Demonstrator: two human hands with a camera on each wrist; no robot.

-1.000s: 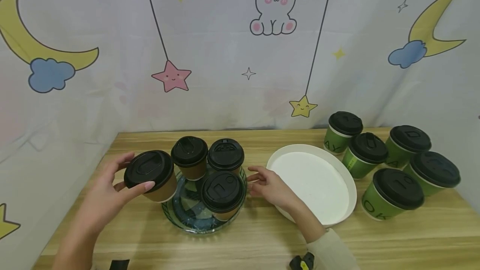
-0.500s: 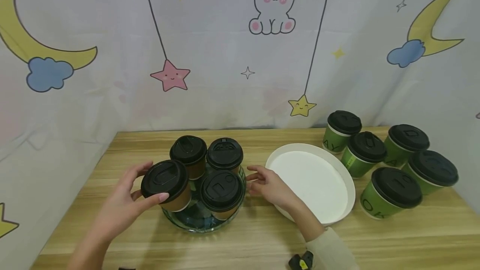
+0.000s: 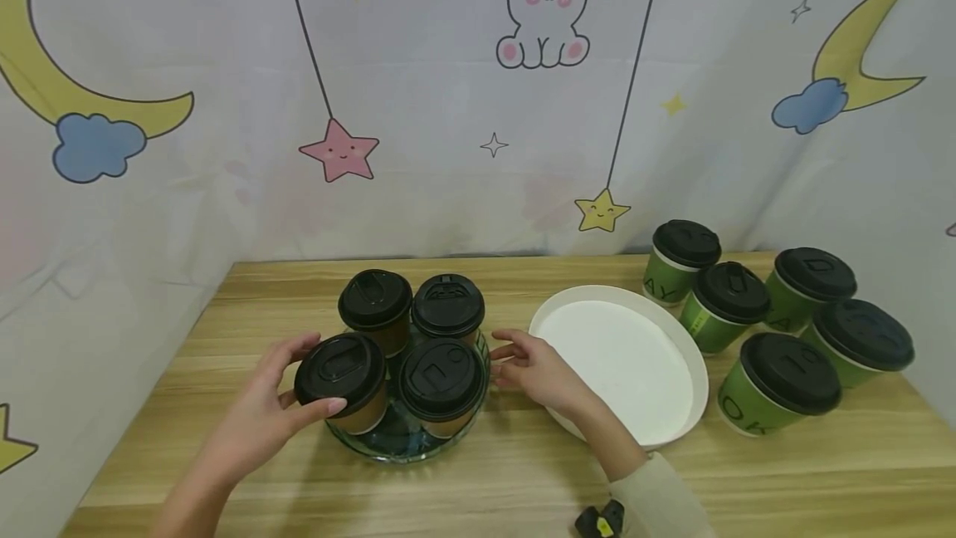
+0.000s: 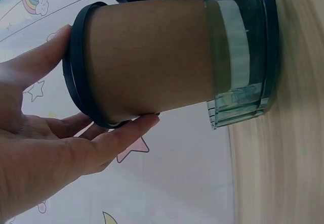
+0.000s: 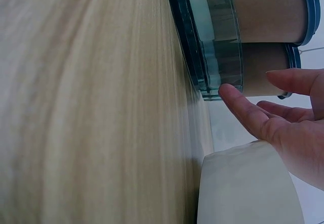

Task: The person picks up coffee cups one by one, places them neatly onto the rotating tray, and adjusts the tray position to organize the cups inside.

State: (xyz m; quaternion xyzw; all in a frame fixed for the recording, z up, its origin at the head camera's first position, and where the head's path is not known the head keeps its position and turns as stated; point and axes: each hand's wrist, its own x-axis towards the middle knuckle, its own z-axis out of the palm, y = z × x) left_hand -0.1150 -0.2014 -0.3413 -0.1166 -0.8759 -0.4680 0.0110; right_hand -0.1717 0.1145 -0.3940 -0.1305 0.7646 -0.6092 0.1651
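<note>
Left hand (image 3: 254, 418) has its fingers (image 3: 314, 413) gripping 1 brown cup (image 3: 351, 384) in a glass dish (image 3: 396, 453) with 3 more cups (image 3: 442, 393); right hand (image 3: 543, 374) just loose alongside.

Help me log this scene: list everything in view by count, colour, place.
Backdrop: 1, white with prints, background
Table: 1, tan, foreground
Glass dish: 1, greenish, table's left
Brown cups: 4, brown with black lids, in glass dish
Round tray: 1, white, right of glass dish
Green cups: 5, green with black lids, table's right
Unclear object: 1, black and yellow, bottom edge
Right sleeve: 1, cream, bottom edge
Left hand: 1, gripping one brown cup
Right hand: 1, beside glass dish
</note>
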